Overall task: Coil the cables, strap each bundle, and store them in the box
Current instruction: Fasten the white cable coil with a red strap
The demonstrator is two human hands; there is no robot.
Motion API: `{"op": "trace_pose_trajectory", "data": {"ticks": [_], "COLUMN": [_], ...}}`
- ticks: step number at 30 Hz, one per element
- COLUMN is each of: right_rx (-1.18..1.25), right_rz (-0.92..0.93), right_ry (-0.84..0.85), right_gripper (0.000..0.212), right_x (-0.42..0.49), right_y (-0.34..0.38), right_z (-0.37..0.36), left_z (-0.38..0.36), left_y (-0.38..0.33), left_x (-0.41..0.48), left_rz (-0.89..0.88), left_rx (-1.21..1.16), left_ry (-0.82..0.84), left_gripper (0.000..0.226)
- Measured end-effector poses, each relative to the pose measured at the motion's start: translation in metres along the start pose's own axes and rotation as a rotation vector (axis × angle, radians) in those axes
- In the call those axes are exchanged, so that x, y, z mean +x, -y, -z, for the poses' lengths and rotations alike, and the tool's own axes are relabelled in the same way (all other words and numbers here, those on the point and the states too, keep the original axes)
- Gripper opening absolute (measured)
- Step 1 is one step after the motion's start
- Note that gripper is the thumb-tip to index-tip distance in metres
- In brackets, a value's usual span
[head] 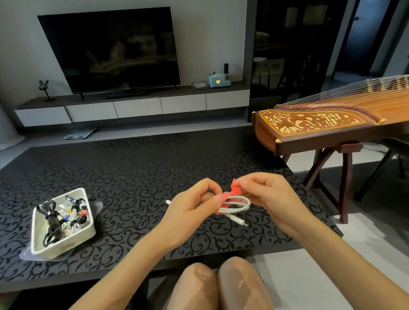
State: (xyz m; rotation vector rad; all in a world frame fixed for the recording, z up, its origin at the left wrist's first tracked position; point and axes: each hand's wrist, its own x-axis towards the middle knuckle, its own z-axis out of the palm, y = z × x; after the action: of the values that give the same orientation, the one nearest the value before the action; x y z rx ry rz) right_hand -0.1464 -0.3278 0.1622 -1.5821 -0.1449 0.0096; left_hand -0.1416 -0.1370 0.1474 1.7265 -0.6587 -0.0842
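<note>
Two hands: raised right of box
Left hand: curled, pinching cable
Right hand: pinching strap, apparently round cable

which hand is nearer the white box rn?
Left. The left hand is right of the box, holding the coiled cable; the right hand is farther right, pinching the red strap.

Both bare forearms reach forward (fingers curled); the left hand pinches a coiled pale-green cable, the right hand its red strap.
</note>
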Motion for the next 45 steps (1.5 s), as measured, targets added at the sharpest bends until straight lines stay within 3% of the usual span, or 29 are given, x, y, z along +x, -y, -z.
{"op": "trace_pose_trajectory", "data": {"ticks": [5, 22, 30, 34, 40, 45], "right_rx": [0.039, -0.021, 0.099, 0.091, -0.081, -0.362], "right_rz": [-0.135, -0.160, -0.222, -0.222, -0.005, 0.341], "right_ry": [-0.063, -0.088, -0.022, -0.033, -0.193, -0.351], "right_gripper": [0.015, 0.015, 0.020, 0.012, 0.026, 0.029], "right_x": [0.004, 0.006, 0.008, 0.012, 0.021, 0.034], "right_y": [0.003, 0.012, 0.009, 0.005, 0.009, 0.019], "right_z": [-0.007, -0.005, -0.007, -0.007, -0.011, -0.009], "left_z": [-0.007, -0.011, -0.013, -0.013, -0.013, -0.007], "left_y": [0.002, 0.017, 0.015, 0.015, 0.009, 0.004], "left_x": [-0.002, 0.003, 0.002, 0.003, 0.004, 0.008], "left_rz": [-0.059, 0.081, 0.131, 0.143, 0.077, 0.066], "left_rx": [0.081, -0.016, 0.113, 0.215, 0.529, 0.386], "left_ry": [-0.032, -0.052, -0.087, -0.112, -0.064, -0.023], "left_gripper": [0.022, 0.019, 0.023, 0.027, 0.043, 0.035]}}
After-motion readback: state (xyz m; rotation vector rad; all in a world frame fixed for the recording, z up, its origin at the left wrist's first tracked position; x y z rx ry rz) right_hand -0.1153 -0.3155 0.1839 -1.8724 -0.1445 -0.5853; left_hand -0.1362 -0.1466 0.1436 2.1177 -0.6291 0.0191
